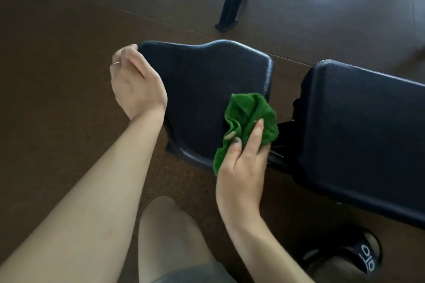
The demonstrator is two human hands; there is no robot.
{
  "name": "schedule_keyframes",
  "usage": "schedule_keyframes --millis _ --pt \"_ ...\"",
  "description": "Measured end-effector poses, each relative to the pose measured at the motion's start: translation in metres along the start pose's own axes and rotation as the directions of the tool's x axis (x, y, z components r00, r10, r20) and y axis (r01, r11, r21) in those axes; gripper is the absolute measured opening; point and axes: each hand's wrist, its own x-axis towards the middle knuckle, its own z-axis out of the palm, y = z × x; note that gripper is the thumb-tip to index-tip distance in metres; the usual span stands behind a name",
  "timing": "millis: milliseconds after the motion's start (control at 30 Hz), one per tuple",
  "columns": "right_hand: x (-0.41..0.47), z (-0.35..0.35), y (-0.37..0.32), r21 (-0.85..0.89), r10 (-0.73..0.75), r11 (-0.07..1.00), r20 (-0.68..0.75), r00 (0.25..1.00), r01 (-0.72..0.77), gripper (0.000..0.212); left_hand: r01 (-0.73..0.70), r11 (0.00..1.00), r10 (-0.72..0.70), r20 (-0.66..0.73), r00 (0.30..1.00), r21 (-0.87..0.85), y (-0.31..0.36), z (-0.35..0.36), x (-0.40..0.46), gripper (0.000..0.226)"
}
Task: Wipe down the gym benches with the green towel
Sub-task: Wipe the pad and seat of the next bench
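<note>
A black padded bench seat point(202, 85) fills the middle of the view. To its right lies the bench's longer black back pad point(361, 135). My left hand point(133, 82) grips the seat's far left corner, fingers curled over the edge. My right hand point(241, 163) holds a crumpled green towel point(248, 115) against the seat's right near side, close to the gap between the two pads.
Brown rubber floor point(57, 76) surrounds the bench. A black metal leg of other equipment point(234, 0) stands behind, with a dark frame at the top right. My knee point(167, 236) is below, and my foot in a black slide sandal point(345, 257) sits under the back pad.
</note>
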Motion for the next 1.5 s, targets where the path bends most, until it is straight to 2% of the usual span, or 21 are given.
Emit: schedule_keyframes --millis 33,100,200,300,400,467,533,600,733,867,967,1033,1100,1200,1300,1333,1400,1433,1500 --pt "-0.014 0.004 0.002 -0.110 -0.084 0.991 -0.015 0.996 0.081 0.060 0.001 1.000 -0.001 0.005 1.000 0.011 0.000 0.000 0.000 0.051" --pt "-0.031 0.008 0.009 -0.316 -0.293 0.903 0.045 0.955 0.292 0.058 -0.005 1.000 0.004 0.019 1.000 0.028 0.000 -0.002 0.000 0.052" --pt "-0.020 0.005 0.009 -0.455 -0.538 0.669 0.249 0.805 0.587 0.059 -0.014 0.999 0.012 0.036 0.999 0.045 0.000 -0.003 0.002 0.053" --pt "0.010 0.013 -0.016 -0.452 -0.617 0.492 0.422 0.665 0.744 0.063 0.001 1.000 -0.002 0.090 0.996 0.015 -0.001 -0.010 0.012 0.055" --pt "0.023 0.021 -0.030 -0.420 -0.631 0.402 0.517 0.579 0.814 0.063 0.072 0.990 -0.043 0.223 0.974 -0.121 -0.001 -0.026 0.023 0.059" --pt "0.023 0.015 -0.026 -0.411 -0.628 0.395 0.532 0.568 0.821 0.063 0.086 0.990 -0.052 0.286 0.957 -0.110 -0.001 -0.033 0.025 0.060" --pt "0.018 0.000 -0.014 -0.418 -0.614 0.418 0.524 0.590 0.807 0.064 0.006 0.999 0.004 0.286 0.958 -0.034 0.001 -0.033 0.020 0.060" --pt "0.013 -0.017 0.003 -0.431 -0.584 0.470 0.503 0.638 0.770 0.062 -0.069 0.997 0.058 0.253 0.966 0.036 0.000 -0.029 0.014 0.059" --pt "0.017 -0.037 0.025 -0.412 -0.476 0.645 0.442 0.760 0.644 0.059 -0.104 0.987 0.078 0.206 0.975 0.118 -0.004 -0.016 0.011 0.052" --pt "0.054 -0.025 -0.001 -0.349 -0.355 0.806 0.360 0.863 0.477 0.061 -0.153 0.978 0.130 0.159 0.979 0.142 -0.010 -0.010 0.008 0.049" --pt "0.109 -0.005 -0.033 -0.410 -0.263 0.829 0.315 0.912 0.380 0.059 -0.141 0.984 0.127 0.121 0.984 0.108 -0.013 -0.005 0.006 0.055" --pt "0.142 0.015 -0.061 -0.430 -0.242 0.824 0.322 0.915 0.369 0.060 -0.123 0.992 0.120 0.080 0.990 0.029 -0.014 -0.004 0.002 0.059" --pt "0.164 0.043 -0.091 -0.413 -0.296 0.799 0.363 0.883 0.437 0.058 -0.100 0.993 0.103 0.053 0.993 -0.059 -0.014 -0.002 0.001 0.059" --pt "0.171 0.081 -0.124 -0.371 -0.444 0.700 0.443 0.779 0.610 0.049 -0.065 0.986 0.070 0.023 0.997 -0.153 -0.015 0.001 -0.001 0.057" --pt "0.164 0.091 -0.129 -0.357 -0.570 0.595 0.444 0.691 0.720 0.048 -0.023 0.966 0.049 0.092 0.995 -0.257 -0.016 -0.001 0.004 0.056" --pt "0.161 0.090 -0.126 -0.343 -0.598 0.563 0.458 0.657 0.752 0.050 0.045 0.936 0.004 0.139 0.990 -0.350 -0.018 -0.005 0.009 0.055" --pt "0.151 0.085 -0.120 -0.291 -0.641 0.501 0.509 0.575 0.815 0.056 0.242 0.787 -0.142 0.216 0.966 -0.568 -0.022 -0.019 0.023 0.057" --pt "0.144 0.083 -0.118 -0.252 -0.663 0.472 0.531 0.528 0.845 0.057 0.296 0.727 -0.195 0.227 0.954 -0.619 -0.025 -0.026 0.029 0.059" --pt "0.128 0.080 -0.113 -0.174 -0.707 0.421 0.552 0.442 0.890 0.058 0.332 0.728 -0.235 0.237 0.943 -0.600 -0.026 -0.035 0.031 0.061"
